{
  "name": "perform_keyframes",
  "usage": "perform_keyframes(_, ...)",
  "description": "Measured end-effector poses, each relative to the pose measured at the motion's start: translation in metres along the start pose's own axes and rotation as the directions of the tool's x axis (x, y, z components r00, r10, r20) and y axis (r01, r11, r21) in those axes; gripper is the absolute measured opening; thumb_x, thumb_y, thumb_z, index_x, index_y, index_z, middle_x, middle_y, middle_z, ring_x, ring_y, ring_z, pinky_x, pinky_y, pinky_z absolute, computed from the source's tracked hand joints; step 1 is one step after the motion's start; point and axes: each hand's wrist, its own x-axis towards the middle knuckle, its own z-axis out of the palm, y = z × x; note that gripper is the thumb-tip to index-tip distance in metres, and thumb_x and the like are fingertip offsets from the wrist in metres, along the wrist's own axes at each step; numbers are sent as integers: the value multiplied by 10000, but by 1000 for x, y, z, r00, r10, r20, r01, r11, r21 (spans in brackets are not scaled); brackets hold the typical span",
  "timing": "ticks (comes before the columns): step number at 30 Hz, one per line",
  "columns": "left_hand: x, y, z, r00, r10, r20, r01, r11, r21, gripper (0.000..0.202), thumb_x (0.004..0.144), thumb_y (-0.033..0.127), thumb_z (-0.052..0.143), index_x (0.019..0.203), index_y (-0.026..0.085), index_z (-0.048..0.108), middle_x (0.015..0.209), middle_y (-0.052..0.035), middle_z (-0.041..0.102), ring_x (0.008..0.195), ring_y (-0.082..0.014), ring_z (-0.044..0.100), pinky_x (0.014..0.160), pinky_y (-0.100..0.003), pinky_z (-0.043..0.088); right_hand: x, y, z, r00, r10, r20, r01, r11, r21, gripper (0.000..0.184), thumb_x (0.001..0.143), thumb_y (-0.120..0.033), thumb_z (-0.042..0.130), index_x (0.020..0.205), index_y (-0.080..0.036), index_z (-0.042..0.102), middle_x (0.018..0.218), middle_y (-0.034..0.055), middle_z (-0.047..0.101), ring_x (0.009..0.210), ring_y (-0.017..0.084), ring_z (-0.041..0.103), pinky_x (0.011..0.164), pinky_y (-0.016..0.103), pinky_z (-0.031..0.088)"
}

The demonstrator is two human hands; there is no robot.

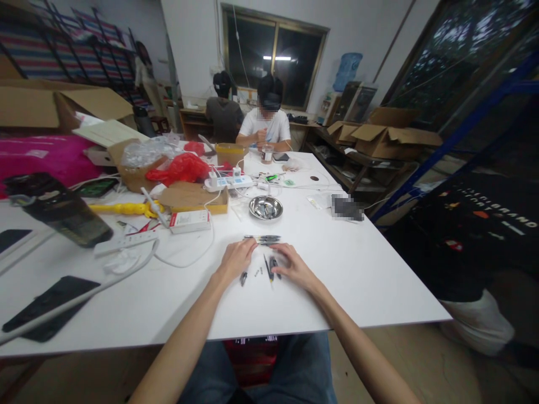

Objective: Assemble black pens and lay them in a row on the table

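Several slim dark pens (263, 238) lie side by side across the white table. My left hand (238, 259) is at their left end, fingertips together on the nearest pen (266, 244). At the right end, my right hand (296, 268) has thumb and fingers spread, the index finger by the pen tips. Below its curved fingers sits a short dark piece (274, 266), partly hidden by the thumb. A slender dark pen part (268, 267) with a yellowish end points toward me. Small springs or similar bits (258, 272) lie between my hands, and a short black piece (243, 278) rests below my left hand.
A shiny metal bowl (265, 208) with small parts stands beyond the pens. Leftward are a white box (190, 221), power strip (229, 182), cables, a dark bottle (59, 207) and red plastic bags (181, 171). Another person (265, 126) sits at the far end.
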Motion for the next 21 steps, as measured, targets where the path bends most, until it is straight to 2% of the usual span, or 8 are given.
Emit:
perform_keyframes(2, 0, 0, 1, 1000, 8, -6, -9, 1000, -10, 273, 1036, 305, 343, 997, 244, 606, 962, -31, 719, 917, -188, 678, 768, -262, 426, -4, 0, -7, 994, -18, 106, 18, 1000, 3, 766, 770, -525, 776, 1428, -261, 488, 1413, 126, 521, 1305, 317, 456, 1122, 497, 338)
perform_keyframes(5, 0, 0, 0, 1000, 16, -5, -16, 1000, -4, 276, 1036, 305, 342, 975, 241, 603, 930, -29, 717, 900, -189, 679, 756, -262, 424, -7, 0, -15, 973, -7, 230, 0, 1000, 30, 897, 751, -545, 782, 1507, -277, 381, 1520, 129, 410, 1395, 322, 377, 1177, 512, 272)
perform_keyframes(9, 0, 0, -2, 1000, 26, 2, -26, 999, 26, 278, 1035, 303, 342, 956, 236, 600, 914, -31, 716, 882, -194, 679, 736, -265, 421, -9, 1, -17, 964, -2, 265, -21, 996, 85, 983, 721, -511, 818, 1535, -299, 309, 1543, 118, 377, 1411, 298, 371, 1193, 498, 267)
perform_keyframes(12, 0, 1, -3, 1000, 27, 11, -27, 999, 34, 266, 1031, 295, 351, 960, 235, 600, 919, -35, 718, 882, -199, 679, 737, -270, 421, -9, 0, -11, 987, 12, 161, -21, 998, 56, 831, 771, -453, 798, 1482, -286, 401, 1457, 115, 474, 1334, 278, 461, 1148, 484, 344)
perform_keyframes(16, 1, 1, -3, 999, 23, 31, -23, 999, 31, 266, 1030, 292, 347, 983, 235, 602, 947, -42, 722, 904, -203, 680, 751, -276, 424, -5, -12, 1, 1000, 4, -12, -6, 976, -220, 415, 811, -331, 780, 1202, -261, 660, 1290, 97, 576, 1232, 280, 503, 1076, 491, 401)
perform_keyframes(18, 1, 1, -3, 999, 15, 41, -16, 999, 36, 271, 1031, 295, 342, 987, 236, 604, 949, -42, 723, 909, -204, 682, 750, -278, 423, -3, -20, 7, 1000, -8, -25, -2, 939, -345, 282, 820, -285, 770, 1094, -259, 708, 1270, 93, 584, 1216, 283, 497, 1048, 490, 415)
perform_keyframes(21, 1, 1, -4, 998, 8, 58, -10, 999, 37, 274, 1029, 294, 343, 995, 240, 610, 944, -42, 724, 913, -204, 682, 754, -278, 423, 2, -29, 17, 1000, -25, 18, 30, 884, -467, 270, 786, -284, 805, 1046, -263, 736, 1272, 84, 599, 1229, 296, 478, 1048, 500, 401)
